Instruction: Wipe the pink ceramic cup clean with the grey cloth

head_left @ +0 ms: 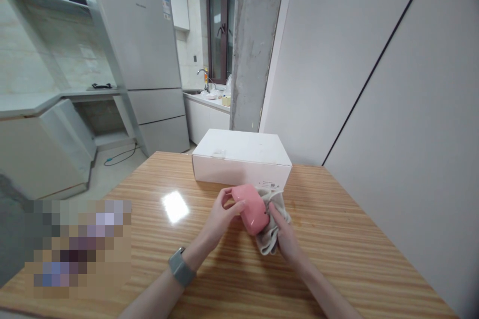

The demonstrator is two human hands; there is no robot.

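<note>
A glossy pink object (251,212) with rounded edges is held up just above the wooden table; its exact kind I cannot make out. My left hand (223,212) grips its left side, thumb on the near face and fingers over the far edge. Bunched in my right hand (283,229) is a light grey cloth (270,242), pressed against the pink object's right side. My right index finger lies along the cloth, near a small dark spot on the pink surface. The other right fingers are partly hidden by the cloth.
A long white box (239,159) stands on the wooden table (337,239) just behind my hands. A pixelated patch (78,249) covers something at the table's left. Beyond are a tall refrigerator (138,40), a sink counter (207,114) and a grey pillar (256,45). White panels rise at right.
</note>
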